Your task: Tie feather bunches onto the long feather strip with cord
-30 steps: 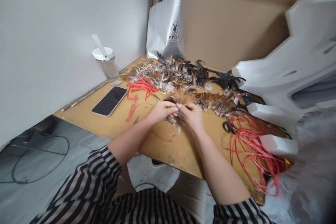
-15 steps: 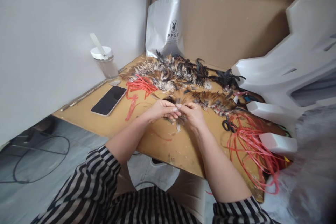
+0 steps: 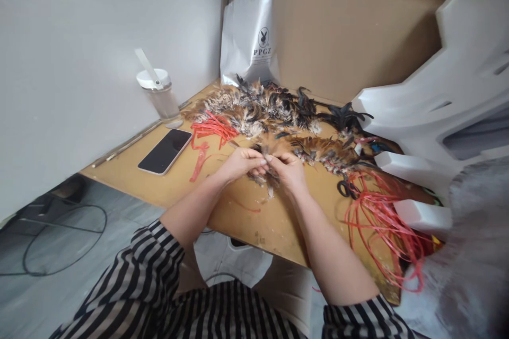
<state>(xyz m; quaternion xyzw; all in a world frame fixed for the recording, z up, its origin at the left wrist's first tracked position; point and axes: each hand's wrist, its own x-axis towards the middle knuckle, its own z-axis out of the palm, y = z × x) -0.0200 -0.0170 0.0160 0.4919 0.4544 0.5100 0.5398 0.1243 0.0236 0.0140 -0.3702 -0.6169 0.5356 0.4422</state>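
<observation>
My left hand (image 3: 243,163) and my right hand (image 3: 287,170) meet over the middle of the table, fingertips and thumbs pinched together. Between them is a small bunch of feathers (image 3: 270,189), brown and grey, whose lower tips hang below my fingers. The fingers cover most of the bunch. Just beyond my right hand lies a row of brown feather bundles (image 3: 324,152). Farther back is a larger pile of brown, white and black feathers (image 3: 274,108). Red plastic strips (image 3: 214,128) lie beyond my left hand.
A phone (image 3: 165,151) and a lidded cup (image 3: 159,96) are on the left. A silver bag (image 3: 248,37) stands at the back. At right lie black-handled scissors (image 3: 345,188), a tangle of red strips (image 3: 384,222) and a white foam piece (image 3: 423,215). The wooden table (image 3: 238,228) ends before my lap.
Both hands stay pinched together, with the right hand shifted very slightly left. The view has moved a little; the things on the table lie as before.
</observation>
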